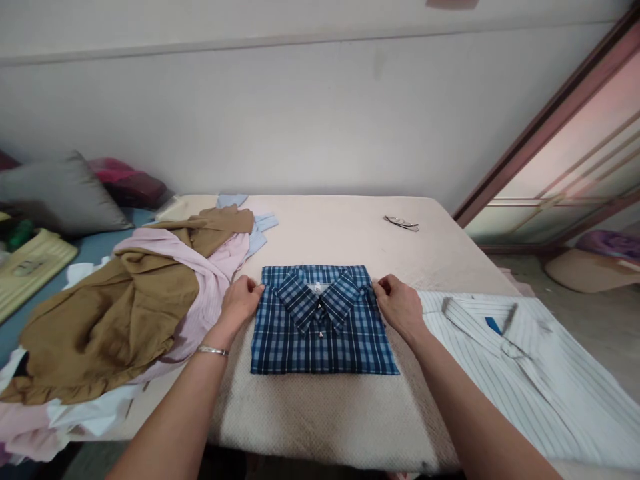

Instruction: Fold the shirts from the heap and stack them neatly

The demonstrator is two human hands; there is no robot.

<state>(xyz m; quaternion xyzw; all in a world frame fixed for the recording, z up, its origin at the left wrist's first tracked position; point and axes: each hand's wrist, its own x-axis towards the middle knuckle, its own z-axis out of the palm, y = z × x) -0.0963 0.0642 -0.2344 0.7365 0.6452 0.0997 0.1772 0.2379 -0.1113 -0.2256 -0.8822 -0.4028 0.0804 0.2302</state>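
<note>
A blue plaid shirt [320,350] lies folded into a neat rectangle in front of me, its collar up top and facing me. At its upper left edge, my left hand [242,300] pinches the cloth between thumb and fingers. My right hand [399,303] grips the opposite edge, near the collar's right side. Beside my right forearm rests a white striped shirt [520,387], spread with its collar toward the far side. A silver bracelet [213,350] circles my left wrist.
A heap of clothes, with a brown garment [115,320] on top, covers the left side of the cream-covered table [325,233]. Eyeglasses [401,223] lie at the back right. A grey cushion [60,193] sits far left. The wall [320,127] borders the back edge.
</note>
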